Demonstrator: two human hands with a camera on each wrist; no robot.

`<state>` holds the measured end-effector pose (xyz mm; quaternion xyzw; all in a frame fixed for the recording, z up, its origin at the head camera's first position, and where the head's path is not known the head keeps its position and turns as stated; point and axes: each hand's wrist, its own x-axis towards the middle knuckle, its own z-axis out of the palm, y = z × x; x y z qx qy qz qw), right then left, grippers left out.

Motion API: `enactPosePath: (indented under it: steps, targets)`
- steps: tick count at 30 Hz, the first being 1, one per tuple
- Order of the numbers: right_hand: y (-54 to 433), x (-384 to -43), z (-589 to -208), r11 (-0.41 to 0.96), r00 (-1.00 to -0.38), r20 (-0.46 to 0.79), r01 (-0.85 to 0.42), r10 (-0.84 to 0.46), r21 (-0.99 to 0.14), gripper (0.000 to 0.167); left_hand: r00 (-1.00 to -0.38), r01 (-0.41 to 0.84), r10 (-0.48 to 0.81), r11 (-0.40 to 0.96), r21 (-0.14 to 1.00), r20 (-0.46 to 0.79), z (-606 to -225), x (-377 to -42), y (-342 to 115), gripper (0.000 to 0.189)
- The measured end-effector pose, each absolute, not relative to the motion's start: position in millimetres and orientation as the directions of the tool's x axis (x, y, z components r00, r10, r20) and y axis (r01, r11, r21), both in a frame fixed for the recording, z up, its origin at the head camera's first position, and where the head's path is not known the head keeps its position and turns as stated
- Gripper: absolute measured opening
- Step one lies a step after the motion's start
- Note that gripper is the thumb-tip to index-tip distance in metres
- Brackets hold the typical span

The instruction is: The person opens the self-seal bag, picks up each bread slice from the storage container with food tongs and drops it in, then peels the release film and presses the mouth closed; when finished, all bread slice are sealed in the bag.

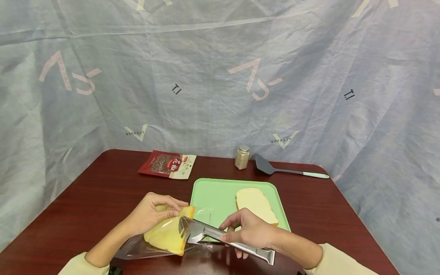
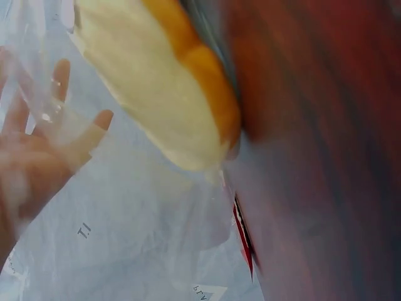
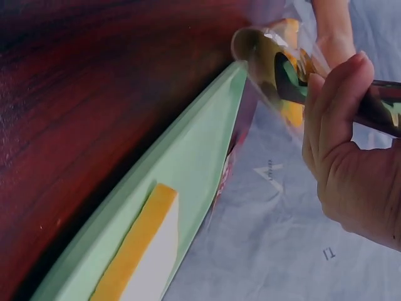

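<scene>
My left hand [image 1: 156, 212] pinches the upper edge of a clear plastic bag [image 1: 132, 248]. Inside the bag lies a thick bread slice [image 1: 166, 233] with an orange-brown crust; the left wrist view shows this bread [image 2: 144, 81] close up through the film. My right hand [image 1: 249, 229] grips metal tongs [image 1: 220, 233] around their arms. Their broad ends reach the bag's mouth at the bread's right edge; whether they touch the bread is unclear. In the right wrist view, the tongs [image 3: 369, 103] show partly behind the right hand's fingers [image 3: 341, 94].
A green tray [image 1: 216, 187] holds another bread slice [image 1: 256, 202], beside my right hand. Farther back on the dark wooden table [image 1: 113, 191] are a red and white spice packet [image 1: 166, 164], a glass jar [image 1: 242, 157] and a grey spatula [image 1: 266, 166]. A grey cloth [image 1: 206, 76] hangs behind.
</scene>
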<state>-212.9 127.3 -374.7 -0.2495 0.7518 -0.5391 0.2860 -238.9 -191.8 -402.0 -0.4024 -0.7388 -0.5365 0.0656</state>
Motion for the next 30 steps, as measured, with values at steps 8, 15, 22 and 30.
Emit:
enactPosePath:
  steps: [8,15,22,30]
  targets:
    - [128.5,-219.3,-375.7,0.240,-0.685,-0.158,-0.025,-0.711,-0.971,0.023,-0.644,0.669,0.535,0.048,0.741,0.547,-406.6,-239.4,-189.7,0.018]
    - [124.9,-228.7,-377.7,0.165,-0.637,-0.155,0.045,-0.755,-0.985,0.027,-0.647,0.680,0.496,0.031,0.733,0.579,-405.3,-236.6,-188.3,0.019]
    - [120.5,-233.8,-380.6,0.113,-0.613,-0.170,0.130,-0.772,-0.985,0.031,-0.651,0.679,0.487,0.031,0.733,0.582,-404.2,-235.5,-188.3,0.018]
    - [130.0,-241.1,-384.6,0.136,-0.582,-0.195,0.144,-0.789,-0.980,0.033,-0.624,0.645,0.524,-0.074,0.761,0.580,-407.3,-239.8,-191.6,0.022]
